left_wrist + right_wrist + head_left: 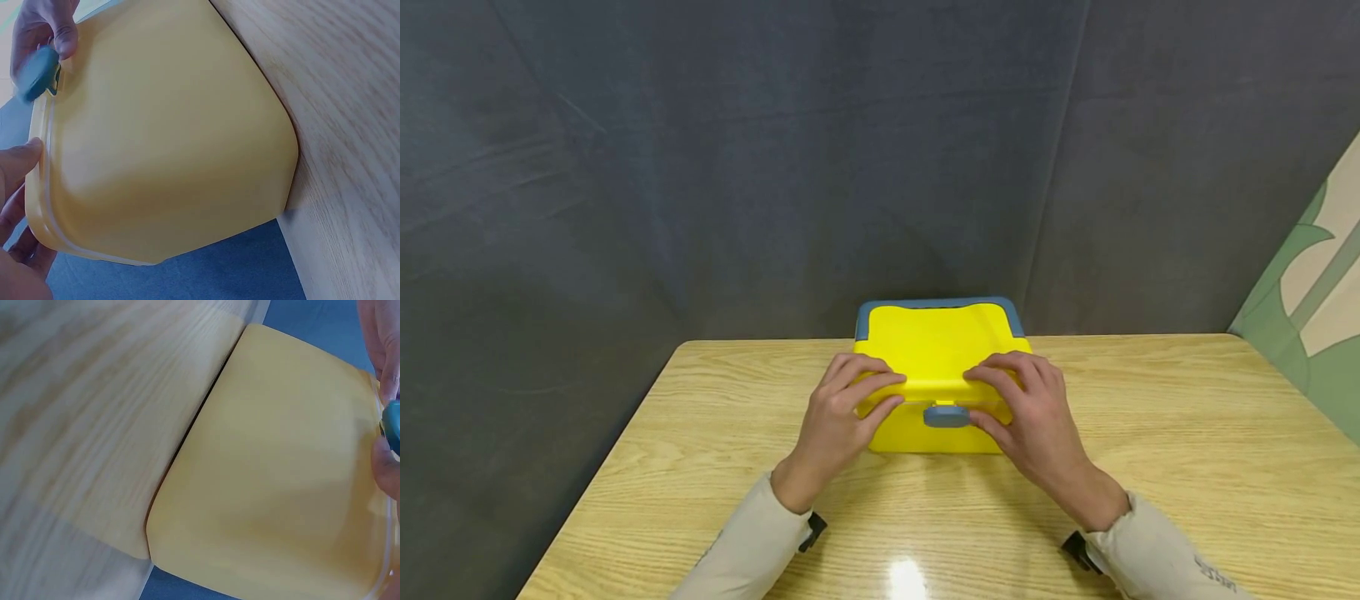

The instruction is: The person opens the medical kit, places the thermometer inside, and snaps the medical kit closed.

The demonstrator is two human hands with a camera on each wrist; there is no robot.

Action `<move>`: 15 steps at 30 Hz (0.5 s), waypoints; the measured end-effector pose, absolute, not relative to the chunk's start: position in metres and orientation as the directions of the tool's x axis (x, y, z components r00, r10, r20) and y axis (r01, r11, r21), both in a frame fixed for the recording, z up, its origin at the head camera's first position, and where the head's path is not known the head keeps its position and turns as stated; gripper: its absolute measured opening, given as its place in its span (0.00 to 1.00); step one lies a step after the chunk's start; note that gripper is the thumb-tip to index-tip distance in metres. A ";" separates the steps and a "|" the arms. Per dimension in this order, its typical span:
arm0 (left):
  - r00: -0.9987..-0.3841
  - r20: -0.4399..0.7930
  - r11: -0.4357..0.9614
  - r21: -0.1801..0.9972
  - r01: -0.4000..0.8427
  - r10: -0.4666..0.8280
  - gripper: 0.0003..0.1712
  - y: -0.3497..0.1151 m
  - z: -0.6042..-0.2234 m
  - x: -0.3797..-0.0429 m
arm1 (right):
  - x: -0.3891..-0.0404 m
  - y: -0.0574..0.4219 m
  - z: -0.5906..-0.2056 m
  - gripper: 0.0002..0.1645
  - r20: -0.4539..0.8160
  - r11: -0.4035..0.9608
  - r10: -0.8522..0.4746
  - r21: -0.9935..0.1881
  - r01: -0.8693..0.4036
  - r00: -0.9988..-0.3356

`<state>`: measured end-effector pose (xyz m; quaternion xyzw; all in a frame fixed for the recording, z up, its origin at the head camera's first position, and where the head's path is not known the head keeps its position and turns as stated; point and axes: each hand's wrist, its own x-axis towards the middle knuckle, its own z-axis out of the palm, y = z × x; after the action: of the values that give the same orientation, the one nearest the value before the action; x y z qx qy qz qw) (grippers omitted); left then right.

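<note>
A yellow storage box with a blue carry handle stands on the table, its lid down over the body. At the middle of its front, the blue latch sticks outward from the box. My left hand grips the lid's front left edge, fingers on top and thumb at the rim. On the other side, my right hand has its fingers curled over the lid's front right edge. Its thumb touches the side of the latch. The box's inside is hidden.
The wooden table reaches out on both sides of the box. Behind it hangs a dark grey curtain, close to the back of the box. A panel with a green leaf pattern borders the right side.
</note>
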<state>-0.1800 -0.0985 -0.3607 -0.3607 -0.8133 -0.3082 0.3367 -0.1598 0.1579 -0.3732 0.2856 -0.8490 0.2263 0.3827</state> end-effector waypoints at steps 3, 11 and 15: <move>-0.517 0.768 0.547 0.265 0.794 0.378 0.15 -0.099 -0.360 -0.180 | -0.159 0.158 -0.373 0.33 0.789 0.734 -0.333 -0.128 -0.667 -0.517; -0.528 0.762 0.553 0.273 0.787 0.376 0.15 -0.099 -0.359 -0.178 | -0.158 0.158 -0.372 0.33 0.753 0.732 -0.376 -0.116 -0.672 -0.540; -0.529 0.760 0.553 0.274 0.787 0.376 0.15 -0.098 -0.359 -0.178 | -0.155 0.155 -0.372 0.35 0.765 0.698 -0.409 -0.089 -0.711 -0.498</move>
<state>-0.1780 -0.0984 -0.3590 -0.3557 -0.8173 -0.3111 0.3298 -0.1555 0.1548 -0.3717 0.3325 -0.8417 0.2012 0.3749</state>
